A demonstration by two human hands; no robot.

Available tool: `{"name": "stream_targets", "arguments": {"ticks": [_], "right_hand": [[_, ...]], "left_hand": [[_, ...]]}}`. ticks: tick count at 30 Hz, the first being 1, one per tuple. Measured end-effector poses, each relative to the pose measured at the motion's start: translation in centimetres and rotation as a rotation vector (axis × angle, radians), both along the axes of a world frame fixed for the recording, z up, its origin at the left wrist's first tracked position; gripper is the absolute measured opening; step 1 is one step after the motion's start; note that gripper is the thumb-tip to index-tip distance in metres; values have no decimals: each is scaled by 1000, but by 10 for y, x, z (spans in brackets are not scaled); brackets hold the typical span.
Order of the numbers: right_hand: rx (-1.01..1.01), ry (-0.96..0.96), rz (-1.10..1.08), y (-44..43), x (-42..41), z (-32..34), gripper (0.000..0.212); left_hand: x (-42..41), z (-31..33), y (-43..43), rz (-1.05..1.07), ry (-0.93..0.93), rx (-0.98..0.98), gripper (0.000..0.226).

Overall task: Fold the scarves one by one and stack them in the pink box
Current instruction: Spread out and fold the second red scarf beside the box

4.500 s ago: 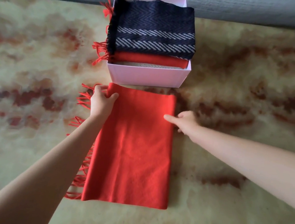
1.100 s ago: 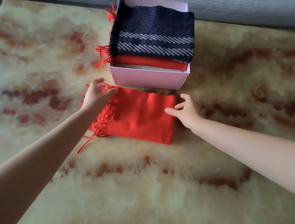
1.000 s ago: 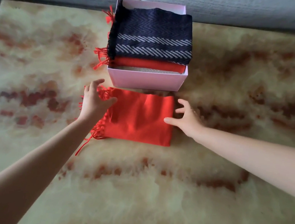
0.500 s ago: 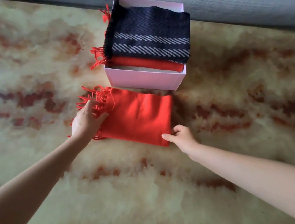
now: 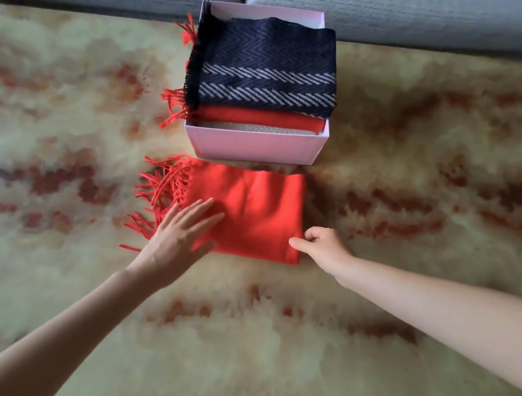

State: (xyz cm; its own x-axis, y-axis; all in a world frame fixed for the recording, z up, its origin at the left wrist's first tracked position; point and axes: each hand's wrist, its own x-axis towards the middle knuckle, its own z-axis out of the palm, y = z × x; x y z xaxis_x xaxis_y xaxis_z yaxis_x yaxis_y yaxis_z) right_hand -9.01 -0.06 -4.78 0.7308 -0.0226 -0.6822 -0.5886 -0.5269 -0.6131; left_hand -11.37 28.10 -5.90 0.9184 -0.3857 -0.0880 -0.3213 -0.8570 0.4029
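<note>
Bare left hand (image 5: 179, 237), bare right hand (image 5: 322, 248) — slim forearms (image 5: 73, 323)

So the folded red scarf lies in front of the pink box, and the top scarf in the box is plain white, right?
Not white: in the head view the top scarf in the pink box is dark navy with pale stripes. The folded red scarf does lie in front of it.

Left hand (image 5: 182, 237) lies flat with fingers spread; right hand (image 5: 322, 248) curls, thumb extended.
</note>
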Motion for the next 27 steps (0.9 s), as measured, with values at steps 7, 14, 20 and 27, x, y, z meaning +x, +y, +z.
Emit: {"name": "stream_targets", "arguments": {"ticks": [7, 14, 20, 27], "right_hand": [[-6, 55, -159, 13, 3, -6, 27], [7, -184, -230, 22, 19, 7, 52], [-28, -236, -52, 28, 22, 11, 47], [-23, -188, -13, 19, 31, 8, 57]], "left_hand": [[15, -12, -3, 326, 57, -110, 44], [28, 4, 10, 711, 349, -229, 57], [30, 8, 10, 623, 380, -204, 63], [33, 3, 7, 648, 327, -383, 58]]}}
